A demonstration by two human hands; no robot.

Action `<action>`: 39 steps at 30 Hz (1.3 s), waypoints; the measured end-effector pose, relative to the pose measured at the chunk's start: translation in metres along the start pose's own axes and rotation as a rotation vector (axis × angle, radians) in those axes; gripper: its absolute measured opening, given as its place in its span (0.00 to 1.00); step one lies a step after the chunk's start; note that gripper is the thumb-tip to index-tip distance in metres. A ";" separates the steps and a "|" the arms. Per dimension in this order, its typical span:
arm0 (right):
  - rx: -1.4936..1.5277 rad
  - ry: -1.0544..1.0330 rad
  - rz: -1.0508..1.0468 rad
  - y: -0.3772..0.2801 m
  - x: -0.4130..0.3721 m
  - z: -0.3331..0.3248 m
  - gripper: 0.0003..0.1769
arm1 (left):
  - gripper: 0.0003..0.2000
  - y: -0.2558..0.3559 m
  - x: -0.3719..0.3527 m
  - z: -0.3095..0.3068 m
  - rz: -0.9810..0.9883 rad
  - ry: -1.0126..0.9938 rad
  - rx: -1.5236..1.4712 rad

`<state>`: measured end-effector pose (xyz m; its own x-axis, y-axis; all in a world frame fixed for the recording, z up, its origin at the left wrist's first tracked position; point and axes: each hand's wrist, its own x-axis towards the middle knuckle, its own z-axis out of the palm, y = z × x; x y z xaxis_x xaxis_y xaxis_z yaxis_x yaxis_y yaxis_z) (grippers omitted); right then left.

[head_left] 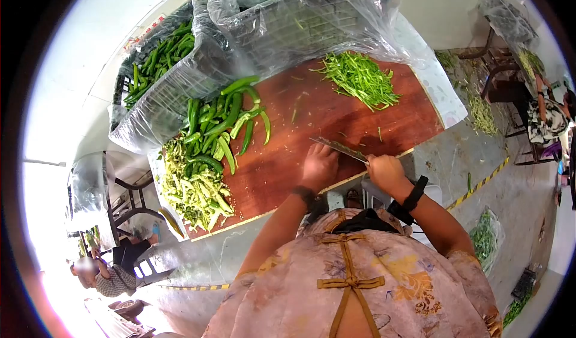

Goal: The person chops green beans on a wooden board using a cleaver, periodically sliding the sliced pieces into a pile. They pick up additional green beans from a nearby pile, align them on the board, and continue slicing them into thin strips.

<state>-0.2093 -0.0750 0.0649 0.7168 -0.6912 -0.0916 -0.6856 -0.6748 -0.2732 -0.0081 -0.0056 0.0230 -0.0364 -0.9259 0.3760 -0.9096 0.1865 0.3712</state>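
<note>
My right hand point(386, 173) is closed round the handle of a knife point(342, 148), whose blade points left over the front part of the red-brown board point(270, 179). At the blade's left end, my left hand point(320, 166) rests on the board with its fingers bent; what lies under them, if anything, is hidden. Shredded green pepper point(363, 81) forms a pile at the back right of the board. Whole and split green peppers point(219, 119) lie at the left, behind a heap of pale cores and scraps point(195, 188).
Behind the board stand plastic-lined crates point(300, 29), the left one holding green peppers point(159, 59). One person point(108, 278) sits at the far left, another point(546, 113) at the far right. A bag of greens point(485, 236) lies on the floor at right.
</note>
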 end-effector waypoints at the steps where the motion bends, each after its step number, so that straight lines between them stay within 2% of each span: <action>1: 0.001 -0.002 -0.003 -0.001 0.001 -0.001 0.10 | 0.11 0.000 0.000 0.000 -0.020 -0.004 -0.001; 4: 0.005 0.000 -0.027 -0.002 0.006 0.002 0.10 | 0.12 0.001 -0.002 -0.001 0.003 0.052 -0.034; 7: 0.024 0.055 -0.065 -0.005 0.020 0.010 0.10 | 0.13 0.000 -0.001 -0.002 0.024 0.011 -0.021; 12: 0.035 0.060 0.010 -0.017 0.060 0.011 0.11 | 0.14 0.000 0.000 -0.002 0.039 0.079 -0.056; 14: 0.065 0.084 0.015 -0.013 0.057 0.008 0.11 | 0.14 -0.005 -0.003 0.003 0.063 0.116 -0.072; 17: 0.033 0.002 0.052 -0.009 0.036 -0.002 0.10 | 0.16 -0.007 -0.007 0.008 0.054 0.126 -0.107; 20: 0.008 0.013 -0.013 0.000 0.015 0.004 0.10 | 0.15 -0.007 -0.007 0.009 0.032 0.101 -0.059; 22: 0.036 0.023 -0.027 0.001 0.006 0.002 0.09 | 0.13 -0.011 -0.008 0.013 -0.009 -0.040 -0.046; 30: 0.037 0.028 -0.052 0.001 0.004 0.004 0.09 | 0.12 -0.012 -0.010 0.012 -0.007 -0.011 -0.093; 35: 0.024 0.050 -0.058 -0.012 0.031 0.016 0.09 | 0.13 -0.014 -0.009 0.015 -0.020 -0.035 -0.123; 37: 0.019 0.054 -0.052 -0.017 0.037 0.016 0.09 | 0.13 -0.013 -0.006 0.015 0.054 -0.022 -0.076; 39: 0.003 0.050 -0.065 -0.019 0.037 0.014 0.09 | 0.12 -0.011 -0.004 0.012 0.041 -0.026 -0.087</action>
<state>-0.1682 -0.0844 0.0527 0.7525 -0.6581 -0.0259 -0.6374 -0.7178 -0.2802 -0.0032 -0.0075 0.0072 -0.0846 -0.9249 0.3707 -0.8678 0.2512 0.4288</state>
